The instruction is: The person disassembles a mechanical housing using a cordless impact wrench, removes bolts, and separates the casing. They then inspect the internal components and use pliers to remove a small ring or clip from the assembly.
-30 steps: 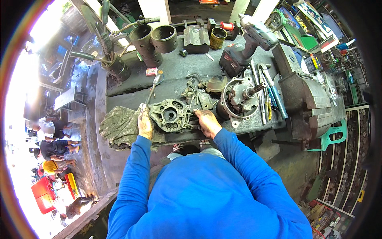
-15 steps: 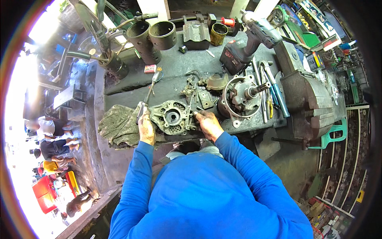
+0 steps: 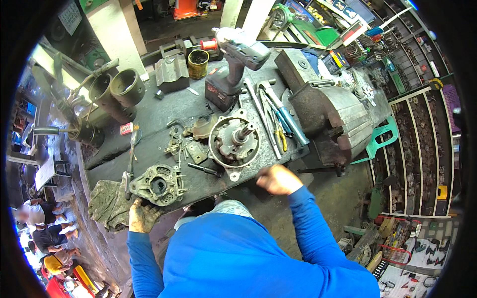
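A grey cast metal housing (image 3: 158, 185) with a round centre hole lies near the front edge of the dark workbench (image 3: 164, 119). My left hand (image 3: 142, 215), grimy, grips the housing's near lower rim. My right hand (image 3: 278, 179) is off the bench's front edge, fingers curled closed; I cannot see anything in it. It hovers just below and right of a round motor end plate with a splined shaft (image 3: 234, 142). Loose bolts and small brackets (image 3: 185, 144) are scattered between the two castings.
A dirty rag (image 3: 107, 203) lies left of the housing. A cordless impact driver (image 3: 233, 59), wrenches and screwdrivers (image 3: 278, 119), a large bench vise (image 3: 330, 119), two cylinder sleeves (image 3: 117, 92) and a can (image 3: 198, 63) crowd the bench. People stand at lower left (image 3: 39, 223).
My right hand has left the housing and swung right, off the bench edge. My left hand stays on the housing. The camera view has shifted, so the bench sits further up and right.
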`<act>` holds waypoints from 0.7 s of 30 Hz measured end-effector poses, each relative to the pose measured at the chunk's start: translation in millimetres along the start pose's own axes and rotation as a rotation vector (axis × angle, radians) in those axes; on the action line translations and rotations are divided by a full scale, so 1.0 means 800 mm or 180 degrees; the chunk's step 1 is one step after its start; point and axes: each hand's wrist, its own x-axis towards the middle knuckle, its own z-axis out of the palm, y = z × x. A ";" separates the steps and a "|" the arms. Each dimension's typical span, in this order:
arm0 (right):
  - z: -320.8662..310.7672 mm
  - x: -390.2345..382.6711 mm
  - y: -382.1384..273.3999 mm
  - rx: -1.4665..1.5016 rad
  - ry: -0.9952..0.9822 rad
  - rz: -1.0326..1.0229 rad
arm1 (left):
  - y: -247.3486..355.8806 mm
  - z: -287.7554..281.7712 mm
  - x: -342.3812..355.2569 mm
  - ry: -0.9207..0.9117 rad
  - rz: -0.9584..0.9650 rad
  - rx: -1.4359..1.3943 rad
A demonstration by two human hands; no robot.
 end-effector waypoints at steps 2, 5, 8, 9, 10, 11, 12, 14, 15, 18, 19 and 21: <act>-0.038 0.020 0.030 -0.0607 0.2069 0.0271 | -0.005 0.003 0.010 0.0088 -0.0021 -0.0153; -0.097 0.064 0.069 -0.1709 0.2991 0.0720 | -0.009 0.020 0.012 0.0193 0.0071 -0.0053; -0.124 0.111 0.084 -0.2063 0.2240 0.1329 | -0.013 0.038 -0.001 0.0478 0.0156 0.0336; -0.125 0.123 0.086 -0.1919 0.1844 0.1468 | -0.015 0.044 -0.003 0.0495 0.0153 0.0312; -0.123 0.130 0.089 -0.2156 0.1592 0.1383 | -0.018 0.047 -0.007 0.0512 0.0171 0.0387; -0.121 0.140 0.091 -0.2096 0.1518 0.1444 | -0.021 0.051 -0.009 0.0511 0.0145 0.0410; -0.119 0.150 0.095 -0.2066 0.1461 0.1509 | -0.025 0.054 -0.009 0.0468 0.0158 0.0420; -0.128 0.169 0.110 -0.2014 0.1194 0.1678 | -0.030 0.061 -0.004 0.0408 0.0188 0.0370; -0.133 0.175 0.120 -0.1835 0.1378 0.1576 | -0.032 0.065 -0.001 0.0525 0.0160 0.0308; -0.154 0.193 0.143 -0.0711 0.1365 0.1303 | -0.048 0.080 0.011 -0.0499 0.0496 -0.0577; -0.158 0.196 0.144 -0.0515 0.1440 0.1153 | -0.053 0.085 0.016 -0.1186 0.0638 -0.0918; -0.155 0.182 0.137 0.0923 0.1554 0.1236 | -0.062 0.093 0.027 -0.1315 0.0639 -0.1524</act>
